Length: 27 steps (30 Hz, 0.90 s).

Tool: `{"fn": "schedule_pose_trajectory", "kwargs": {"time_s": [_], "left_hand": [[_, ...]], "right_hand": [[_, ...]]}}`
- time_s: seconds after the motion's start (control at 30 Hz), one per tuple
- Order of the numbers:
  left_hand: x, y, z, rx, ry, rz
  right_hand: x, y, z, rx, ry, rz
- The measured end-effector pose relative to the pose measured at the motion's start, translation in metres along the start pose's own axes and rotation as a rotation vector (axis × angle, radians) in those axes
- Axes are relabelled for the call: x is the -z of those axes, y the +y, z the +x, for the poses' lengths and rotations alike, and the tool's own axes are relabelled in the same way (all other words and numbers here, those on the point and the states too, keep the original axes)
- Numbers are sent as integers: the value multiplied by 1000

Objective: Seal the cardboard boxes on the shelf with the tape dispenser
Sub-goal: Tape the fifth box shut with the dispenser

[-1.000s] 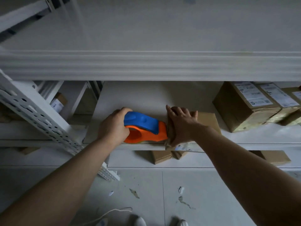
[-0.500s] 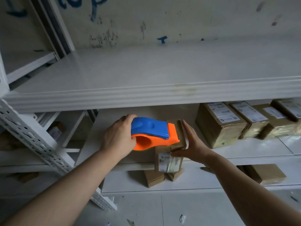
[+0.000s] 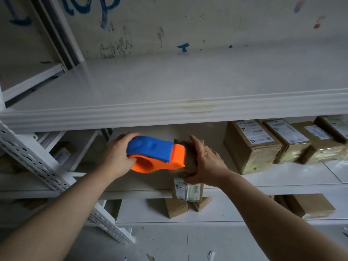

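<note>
A pale wall (image 3: 207,21) rises behind the racking, marked with blue scrawl (image 3: 105,10) and dark speckled stains (image 3: 115,48) — a small blue mark (image 3: 183,47) sits lower, right of the stains. At left, a white perforated upright (image 3: 37,162) slants down to the grey tiled floor (image 3: 169,243) — littered with small scraps (image 3: 211,255).

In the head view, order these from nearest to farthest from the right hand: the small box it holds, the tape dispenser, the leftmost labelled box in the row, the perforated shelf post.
1. small box, in the right hand at the shelf edge.
2. tape dispenser, just left, nose against that box.
3. leftmost labelled box, to the right on the same shelf.
4. perforated shelf post, far left.
</note>
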<state>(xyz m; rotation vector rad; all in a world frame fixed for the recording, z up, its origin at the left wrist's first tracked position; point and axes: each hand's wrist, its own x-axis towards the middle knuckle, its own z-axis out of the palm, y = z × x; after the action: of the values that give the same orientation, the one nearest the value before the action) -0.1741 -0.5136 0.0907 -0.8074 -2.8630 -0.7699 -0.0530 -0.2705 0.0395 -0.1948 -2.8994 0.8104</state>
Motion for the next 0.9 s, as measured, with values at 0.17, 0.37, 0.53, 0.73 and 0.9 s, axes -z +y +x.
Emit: {"fn": "schedule_pose_trajectory", "kwargs": {"time_s": [0.17, 0.37, 0.53, 0.73, 0.9], "left_hand": [[24, -55, -4, 158, 80, 28], [3, -51, 4, 111, 32, 83], [-24, -35, 8, 67, -53, 142], [-25, -40, 19, 45, -50, 174], [-29, -43, 19, 53, -66, 157]], "right_hand": [[-3, 5, 1, -10, -24, -14], [4, 2, 2, 16, -48, -121], [5, -1, 0, 77, -152, -290], [0, -26, -2, 106, -195, -578], [1, -42, 1, 41, -268, -612]]}}
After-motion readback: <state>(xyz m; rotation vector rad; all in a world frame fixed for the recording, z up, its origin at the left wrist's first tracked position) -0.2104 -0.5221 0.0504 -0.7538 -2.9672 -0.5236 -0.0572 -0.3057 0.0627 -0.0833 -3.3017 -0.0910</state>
